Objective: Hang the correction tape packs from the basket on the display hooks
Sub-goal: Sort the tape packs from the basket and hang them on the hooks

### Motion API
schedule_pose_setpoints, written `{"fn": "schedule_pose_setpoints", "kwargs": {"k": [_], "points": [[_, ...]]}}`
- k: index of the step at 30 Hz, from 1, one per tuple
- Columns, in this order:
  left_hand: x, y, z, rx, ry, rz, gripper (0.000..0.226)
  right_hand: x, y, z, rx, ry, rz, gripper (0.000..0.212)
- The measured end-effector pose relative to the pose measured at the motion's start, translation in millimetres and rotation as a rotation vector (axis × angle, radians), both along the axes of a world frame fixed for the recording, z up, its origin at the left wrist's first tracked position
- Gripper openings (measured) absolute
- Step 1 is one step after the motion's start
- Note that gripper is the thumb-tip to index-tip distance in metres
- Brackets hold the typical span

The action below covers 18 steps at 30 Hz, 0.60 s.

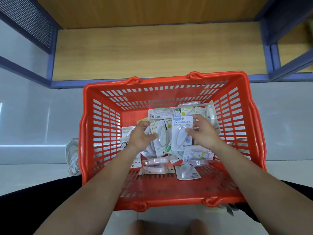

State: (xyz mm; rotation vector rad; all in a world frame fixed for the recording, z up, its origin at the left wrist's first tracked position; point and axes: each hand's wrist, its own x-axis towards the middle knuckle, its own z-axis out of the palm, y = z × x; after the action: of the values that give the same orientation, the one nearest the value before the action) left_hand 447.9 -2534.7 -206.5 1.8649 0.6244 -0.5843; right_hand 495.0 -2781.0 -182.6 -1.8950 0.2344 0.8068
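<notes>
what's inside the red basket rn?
A loose pile of correction tape packs lies in the basket. The left hand grips a green pack; the right hand pinches a blue pack. Packs under the hands and lower layers are hidden.

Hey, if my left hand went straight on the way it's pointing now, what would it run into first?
Probably the loose correction tape packs piled just beyond it. The left hand, gripping a yellow-green pack, points away from you into the basket; its far wall comes later. Depth is unclear.

Packs (169, 141) in basket (101, 126), shelf (152, 53) behind.
</notes>
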Motion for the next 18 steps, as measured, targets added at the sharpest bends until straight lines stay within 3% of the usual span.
{"fn": "schedule_pose_setpoints", "kwargs": {"k": [8, 13, 18], "points": [[11.5, 31.0, 37.5, -0.054, -0.065, 0.053, 0.024, 8.9, 20.9, 12.0, 0.102, 0.052, -0.070, 0.017], [13.2, 34.4, 56.0, -0.247, -0.020, 0.161, 0.021, 14.1, 33.4, 24.5, 0.215, 0.091, -0.101, 0.018], [11.8, 27.7, 57.8, -0.330, 0.059, 0.153, 0.034, 16.9, 40.1, 31.5, 0.228, 0.067, -0.073, 0.025]]}}
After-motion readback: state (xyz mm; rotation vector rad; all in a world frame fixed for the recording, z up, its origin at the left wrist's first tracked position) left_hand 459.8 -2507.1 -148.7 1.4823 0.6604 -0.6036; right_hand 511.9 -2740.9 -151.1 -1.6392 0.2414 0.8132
